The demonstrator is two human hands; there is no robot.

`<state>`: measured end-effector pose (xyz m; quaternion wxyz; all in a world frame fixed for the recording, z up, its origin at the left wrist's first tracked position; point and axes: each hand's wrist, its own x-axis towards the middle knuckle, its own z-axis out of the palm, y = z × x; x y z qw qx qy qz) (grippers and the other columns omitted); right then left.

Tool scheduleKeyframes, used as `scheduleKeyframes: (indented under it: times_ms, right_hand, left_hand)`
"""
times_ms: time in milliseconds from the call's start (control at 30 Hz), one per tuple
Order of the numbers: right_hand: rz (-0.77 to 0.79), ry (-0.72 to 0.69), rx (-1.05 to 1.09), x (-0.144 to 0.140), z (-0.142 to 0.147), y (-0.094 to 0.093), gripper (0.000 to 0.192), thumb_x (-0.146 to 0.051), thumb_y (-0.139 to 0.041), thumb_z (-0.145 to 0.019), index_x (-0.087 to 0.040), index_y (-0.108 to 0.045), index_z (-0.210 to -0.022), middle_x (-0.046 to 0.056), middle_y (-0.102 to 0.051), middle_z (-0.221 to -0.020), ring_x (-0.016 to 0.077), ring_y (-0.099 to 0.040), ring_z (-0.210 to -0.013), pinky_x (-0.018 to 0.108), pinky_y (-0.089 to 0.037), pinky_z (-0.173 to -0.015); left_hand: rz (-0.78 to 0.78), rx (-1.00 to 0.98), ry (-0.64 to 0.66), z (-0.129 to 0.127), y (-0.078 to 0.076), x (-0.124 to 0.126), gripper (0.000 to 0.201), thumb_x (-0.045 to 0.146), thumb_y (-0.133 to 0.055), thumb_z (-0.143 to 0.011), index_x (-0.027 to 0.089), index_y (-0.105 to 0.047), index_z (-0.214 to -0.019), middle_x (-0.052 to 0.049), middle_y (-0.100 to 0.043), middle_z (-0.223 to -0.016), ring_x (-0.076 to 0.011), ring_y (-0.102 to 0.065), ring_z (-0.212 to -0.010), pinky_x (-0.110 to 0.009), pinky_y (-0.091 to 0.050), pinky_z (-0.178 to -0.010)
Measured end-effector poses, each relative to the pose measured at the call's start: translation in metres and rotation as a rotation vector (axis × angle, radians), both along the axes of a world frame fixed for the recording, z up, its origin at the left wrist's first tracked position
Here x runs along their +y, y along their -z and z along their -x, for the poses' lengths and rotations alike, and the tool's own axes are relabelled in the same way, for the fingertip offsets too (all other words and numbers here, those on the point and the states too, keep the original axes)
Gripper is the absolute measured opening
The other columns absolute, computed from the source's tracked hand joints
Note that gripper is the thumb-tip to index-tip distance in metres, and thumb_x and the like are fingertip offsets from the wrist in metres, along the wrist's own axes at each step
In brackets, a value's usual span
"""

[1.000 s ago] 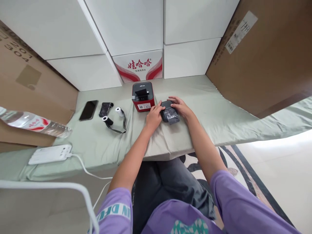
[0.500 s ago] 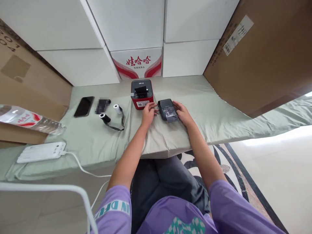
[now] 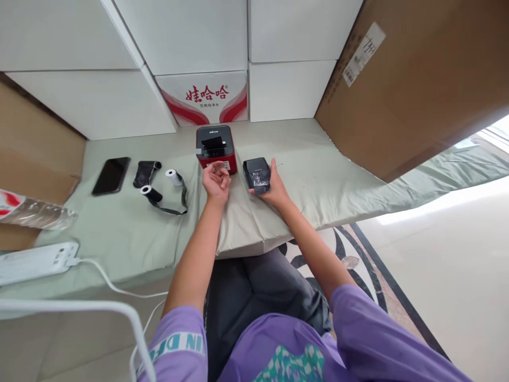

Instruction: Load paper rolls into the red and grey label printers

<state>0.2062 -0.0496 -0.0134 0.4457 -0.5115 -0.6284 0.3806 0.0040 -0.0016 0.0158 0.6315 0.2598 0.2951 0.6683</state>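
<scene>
My right hand [image 3: 274, 187] has its grip closed round the black device [image 3: 256, 174], fingers along its right side and the palm under its near end, so it looks tipped up off the bench [image 3: 131, 233] just right of the red printer [image 3: 216, 147]. My left hand [image 3: 217, 180] is curled loosely, palm up, in front of the printer; whether it pinches anything small I cannot tell, and it does not touch the black device.

What worries me is that the device is carried by one hand only, near the bench's front edge. If that grip slackens as I turn it, it could slide off the soft cloth toward my lap or the floor. My left hand is also just beside the printer, so a careless swing might knock it back toward the white boxes [image 3: 191, 32].

Against the earlier frames, the device was lying flat with both hands on it; now the left hand has come away and turned palm up, and the right has shifted from covering the top to gripping the side. The phone [image 3: 111, 175], the paper rolls [image 3: 162, 185] and the power strip [image 3: 35, 261] at far left keep their places; only the view has drifted.
</scene>
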Motion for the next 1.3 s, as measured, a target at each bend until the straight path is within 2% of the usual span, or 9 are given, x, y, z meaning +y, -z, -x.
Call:
scheduleKeyframes:
  times_ms: [333, 600, 733, 833, 933, 1000, 1067, 1133, 1300]
  right_hand:
    - [-0.173, 0.347, -0.195, 0.025, 0.007, -0.003, 0.126, -0.060, -0.083, -0.065, -0.014, -0.020, -0.164, 0.025, -0.043, -0.160, 0.0421, -0.040, -0.151, 0.054, -0.029, -0.129]
    - [-0.124, 0.322, -0.162, 0.088, -0.004, -0.006, 0.135, -0.052, -0.087, -0.057, -0.014, -0.016, -0.165, 0.027, -0.040, -0.162, 0.0408, -0.039, -0.153, 0.057, -0.030, -0.127]
    - [-0.162, 0.385, -0.229, 0.051, 0.002, -0.019, 0.140, -0.039, -0.088, -0.059, -0.017, -0.002, -0.168, 0.025, -0.017, -0.173, 0.0423, -0.012, -0.164, 0.065, -0.011, -0.130]
    - [-0.294, 0.259, -0.346, -0.007, 0.031, -0.023, 0.109, -0.034, -0.072, -0.078, -0.023, -0.013, -0.169, 0.014, -0.010, -0.178, 0.0346, 0.002, -0.166, 0.066, 0.000, -0.131]
    - [-0.279, -0.113, -0.353, -0.061, 0.069, -0.015, 0.081, -0.033, -0.065, -0.082, -0.031, -0.041, -0.160, 0.009, -0.038, -0.169, 0.0322, -0.016, -0.165, 0.063, -0.015, -0.132]
    - [-0.241, -0.212, -0.314, -0.084, 0.085, -0.008, 0.045, -0.036, -0.062, -0.085, -0.037, -0.070, -0.129, 0.008, -0.070, -0.134, 0.0341, -0.051, -0.146, 0.062, -0.030, -0.127]
    - [-0.213, -0.125, -0.263, -0.094, 0.090, -0.004, 0.017, -0.038, -0.059, -0.088, -0.037, -0.076, -0.087, 0.006, -0.074, -0.088, 0.0335, -0.070, -0.109, 0.061, -0.046, -0.114]
    - [-0.182, 0.017, -0.209, -0.093, 0.087, -0.007, 0.026, -0.041, -0.058, -0.089, -0.034, -0.067, -0.066, 0.006, -0.065, -0.069, 0.0315, -0.068, -0.085, 0.058, -0.053, -0.101]
    - [-0.069, 0.157, -0.035, -0.055, 0.076, -0.028, 0.019, -0.041, -0.056, -0.088, -0.029, -0.067, -0.079, 0.008, -0.072, -0.087, 0.0299, -0.069, -0.094, 0.051, -0.052, -0.103]
  left_hand:
    - [0.008, -0.079, 0.063, 0.003, -0.001, 0.001, 0.039, 0.047, -0.050, -0.095, 0.019, -0.069, -0.076, 0.003, -0.055, -0.053, -0.0042, -0.024, -0.030, -0.021, -0.015, -0.035]
    - [0.008, -0.099, 0.048, 0.002, -0.003, 0.002, 0.040, 0.049, -0.052, -0.094, 0.018, -0.068, -0.072, 0.004, -0.052, -0.051, -0.0038, -0.022, -0.030, -0.021, -0.015, -0.036]
    - [0.009, -0.141, 0.071, 0.002, -0.002, 0.004, 0.040, 0.046, -0.049, -0.095, 0.018, -0.069, -0.074, 0.004, -0.051, -0.051, -0.0040, -0.022, -0.030, -0.021, -0.015, -0.035]
    - [0.013, -0.150, 0.069, 0.002, -0.002, 0.003, 0.040, 0.048, -0.049, -0.096, 0.018, -0.068, -0.075, 0.004, -0.050, -0.052, -0.0042, -0.023, -0.031, -0.021, -0.015, -0.036]
    - [0.016, -0.135, 0.085, 0.002, -0.003, 0.001, 0.042, 0.051, -0.050, -0.096, 0.019, -0.067, -0.076, 0.004, -0.049, -0.053, -0.0046, -0.022, -0.033, -0.022, -0.015, -0.036]
    - [0.009, -0.144, 0.087, 0.003, -0.004, -0.001, 0.042, 0.049, -0.048, -0.097, 0.019, -0.068, -0.078, 0.003, -0.050, -0.055, -0.0048, -0.022, -0.034, -0.023, -0.016, -0.037]
    - [0.004, -0.157, 0.070, 0.004, -0.004, -0.001, 0.040, 0.046, -0.046, -0.098, 0.019, -0.068, -0.080, 0.003, -0.050, -0.056, -0.0052, -0.022, -0.035, -0.023, -0.017, -0.038]
    - [-0.003, -0.156, 0.053, 0.004, -0.003, 0.000, 0.039, 0.045, -0.045, -0.098, 0.019, -0.068, -0.081, 0.002, -0.051, -0.058, -0.0055, -0.022, -0.036, -0.024, -0.016, -0.039]
    - [-0.082, 0.049, -0.170, 0.004, 0.001, 0.008, 0.034, 0.041, -0.053, -0.096, 0.018, -0.065, -0.074, 0.005, -0.044, -0.053, -0.0060, -0.024, -0.039, -0.023, -0.019, -0.042]
